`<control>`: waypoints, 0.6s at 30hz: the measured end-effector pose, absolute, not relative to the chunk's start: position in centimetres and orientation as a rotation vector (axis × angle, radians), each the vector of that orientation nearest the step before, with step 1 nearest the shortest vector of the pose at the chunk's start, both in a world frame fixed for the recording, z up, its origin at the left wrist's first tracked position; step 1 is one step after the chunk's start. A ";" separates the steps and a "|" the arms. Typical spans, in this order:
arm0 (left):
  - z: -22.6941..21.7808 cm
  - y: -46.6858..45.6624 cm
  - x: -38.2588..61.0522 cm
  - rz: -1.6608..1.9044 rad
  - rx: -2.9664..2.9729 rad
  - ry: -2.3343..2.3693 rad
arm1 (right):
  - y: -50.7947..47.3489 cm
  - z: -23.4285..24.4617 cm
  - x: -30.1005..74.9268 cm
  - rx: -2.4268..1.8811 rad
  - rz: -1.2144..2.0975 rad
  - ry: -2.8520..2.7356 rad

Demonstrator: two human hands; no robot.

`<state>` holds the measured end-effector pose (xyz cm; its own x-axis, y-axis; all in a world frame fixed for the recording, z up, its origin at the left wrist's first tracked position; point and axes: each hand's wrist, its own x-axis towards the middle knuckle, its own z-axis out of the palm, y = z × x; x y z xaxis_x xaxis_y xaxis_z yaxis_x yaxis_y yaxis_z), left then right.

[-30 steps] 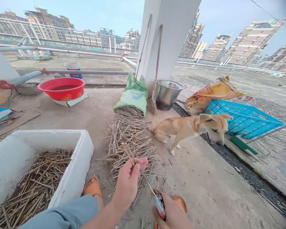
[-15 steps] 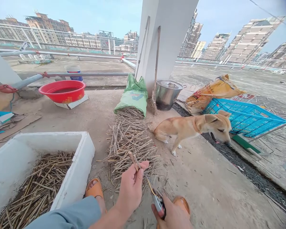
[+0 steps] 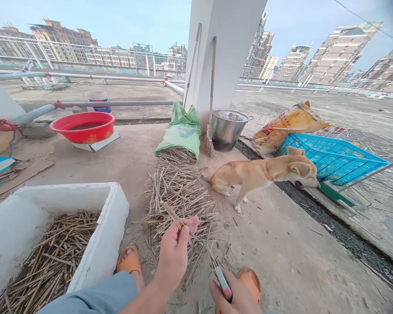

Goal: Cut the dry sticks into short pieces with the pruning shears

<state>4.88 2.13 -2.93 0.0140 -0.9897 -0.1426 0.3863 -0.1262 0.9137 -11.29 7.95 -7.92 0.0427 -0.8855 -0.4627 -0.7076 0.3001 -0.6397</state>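
My left hand (image 3: 174, 253) is closed around a few thin dry stalks (image 3: 170, 212), which point up and to the left from the fingers. One stalk end slants down toward the right. Close to that end are the gold blades of the pruning shears (image 3: 222, 279); I cannot tell whether they touch. My right hand (image 3: 237, 294) grips the shears by their grey and red handles. Under and beyond both hands a pile of cut stalks (image 3: 180, 187) spreads on the ground, spilling from a green sack (image 3: 182, 136). At left, a white foam box (image 3: 114, 213) holds more stalks (image 3: 59, 253).
A tan dog (image 3: 249, 174) sits right of the pile, near a dark gutter (image 3: 309, 209). Behind are a red basin (image 3: 85, 126), a metal pot (image 3: 227, 133), a broom (image 3: 210, 135) against a pillar (image 3: 229, 52), a yellow sack (image 3: 281, 126) and a blue crate (image 3: 340, 161).
The stalks in my left hand now reach farther up-left, with one end extending toward the shears. My left hand has shifted slightly left and down. The dog has raised its head.
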 end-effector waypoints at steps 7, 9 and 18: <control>-2.9 2.6 4.8 -1.443 1.060 -0.890 | 8.1 -8.9 -10.6 -1.618 -0.214 1.763; -2.9 2.5 4.7 -1.452 1.048 -0.880 | 8.2 -9.2 -10.6 -1.525 -0.279 1.723; -2.3 2.6 4.9 -1.485 1.043 -0.887 | 8.7 -9.9 -10.8 -0.834 -0.421 1.439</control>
<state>4.89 2.60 -2.27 -0.0520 -0.9875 -0.1486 0.3371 -0.1574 0.9282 -10.83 8.67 -9.85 0.1261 -0.7096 -0.6932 -0.2239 0.6604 -0.7168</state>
